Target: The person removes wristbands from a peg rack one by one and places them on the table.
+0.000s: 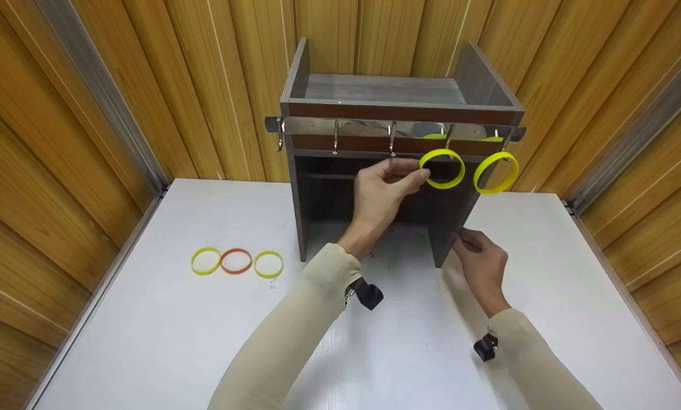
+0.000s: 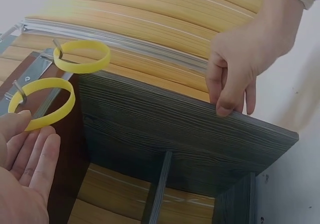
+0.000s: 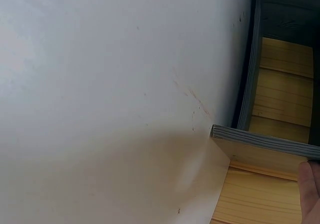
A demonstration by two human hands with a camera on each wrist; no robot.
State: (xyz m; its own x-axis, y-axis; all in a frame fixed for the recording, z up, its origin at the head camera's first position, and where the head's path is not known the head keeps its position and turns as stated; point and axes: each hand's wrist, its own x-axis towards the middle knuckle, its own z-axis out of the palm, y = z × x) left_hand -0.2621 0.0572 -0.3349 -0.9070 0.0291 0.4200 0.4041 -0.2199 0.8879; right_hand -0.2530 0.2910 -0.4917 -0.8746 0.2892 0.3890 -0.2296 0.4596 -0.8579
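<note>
The left hand (image 1: 380,188) pinches a yellow ring (image 2: 52,117) between thumb and fingers, in front of the shelf (image 1: 451,219). That ring is a thin, flat, bright yellow band, round and evenly coloured, with a smooth face; it sits at the fourth hook (image 1: 449,136) from the left on the shelf's front, the hook's tip showing inside the loop. The right hand (image 1: 483,265) grips the edge of the shelf's right side panel, low down, thumb on one face, fingers on the other. A second yellow ring (image 2: 85,68) hangs from the shelf's rightmost hook. Left of the shelf, on the white table (image 1: 147,341), lie a yellow, an orange (image 1: 237,271) and another yellow ring in a row. Behind the shelf stands a wooden wall (image 1: 249,57).
</note>
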